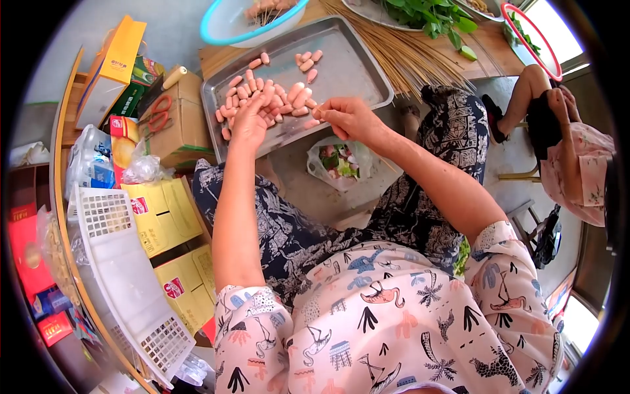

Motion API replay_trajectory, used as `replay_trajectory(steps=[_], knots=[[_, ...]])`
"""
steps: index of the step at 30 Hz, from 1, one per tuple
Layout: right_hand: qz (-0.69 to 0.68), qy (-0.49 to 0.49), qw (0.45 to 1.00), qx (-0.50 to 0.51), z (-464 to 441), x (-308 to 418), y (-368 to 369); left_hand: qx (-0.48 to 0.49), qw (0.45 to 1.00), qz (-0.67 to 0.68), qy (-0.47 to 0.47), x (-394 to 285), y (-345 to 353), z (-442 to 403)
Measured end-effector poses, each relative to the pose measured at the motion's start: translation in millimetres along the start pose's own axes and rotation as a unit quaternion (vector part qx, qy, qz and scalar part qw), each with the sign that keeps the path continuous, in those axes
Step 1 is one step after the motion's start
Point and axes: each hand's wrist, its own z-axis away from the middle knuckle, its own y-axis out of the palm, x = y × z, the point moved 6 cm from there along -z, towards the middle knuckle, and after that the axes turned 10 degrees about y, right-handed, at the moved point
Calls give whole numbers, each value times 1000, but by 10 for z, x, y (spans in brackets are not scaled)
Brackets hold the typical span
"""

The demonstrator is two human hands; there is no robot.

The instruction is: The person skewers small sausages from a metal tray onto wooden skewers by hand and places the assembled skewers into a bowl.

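Observation:
Many short pink sausages (246,92) lie in a metal tray (348,49), most of them heaped toward its left and middle. Over the heap is my left hand (252,118), palm up with curled fingers; whether it holds a sausage among them is hard to tell. My right hand (351,119) is at the tray's near right edge, its thumb and forefinger pinched together. Something small and pinkish is at those fingertips, too small to name. Thin wooden skewers (400,49) lie spread to the right of the tray.
A blue-rimmed bowl (252,36) holds skewered pieces. Leafy greens (430,16) lie beyond the skewers. Below the tray sits a plastic bag (339,164) of scraps. Cardboard boxes (180,118), scissors (157,113) and a white rack (125,262) are at left. Another person (577,157) sits at right.

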Motion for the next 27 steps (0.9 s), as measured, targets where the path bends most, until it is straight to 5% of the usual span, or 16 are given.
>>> replay_trajectory(steps=[27], knots=[[45, 22, 998, 41, 13, -83, 180, 11, 999, 39, 26, -96, -37, 21]])
